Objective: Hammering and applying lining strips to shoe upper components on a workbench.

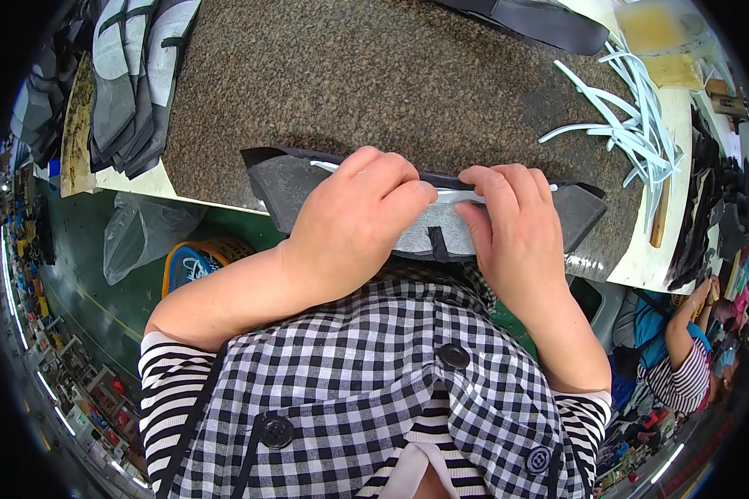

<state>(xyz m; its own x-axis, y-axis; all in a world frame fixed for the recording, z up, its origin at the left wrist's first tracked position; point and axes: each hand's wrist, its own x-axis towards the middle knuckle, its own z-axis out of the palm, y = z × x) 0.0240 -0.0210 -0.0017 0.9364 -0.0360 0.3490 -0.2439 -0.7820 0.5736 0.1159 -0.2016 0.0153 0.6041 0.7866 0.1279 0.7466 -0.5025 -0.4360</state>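
Note:
A dark grey, curved fabric piece with a lighter grey panel lies at the table's near edge, close to my body. Along its far edge runs a thin pale strip, and the dark edge stands up beside it. My left hand is closed on that edge left of the middle, thumb and fingers pinching it. My right hand pinches the same edge a little to the right, fingers curled over the far side. Between my hands a short black tab shows on the light panel. The fingertips partly hide the strip.
Loose pale blue strips lie in a tangle at the right of the brown speckled table mat. Stacked grey pieces stand at the far left, and a dark piece lies at the back. Another person sits at the right.

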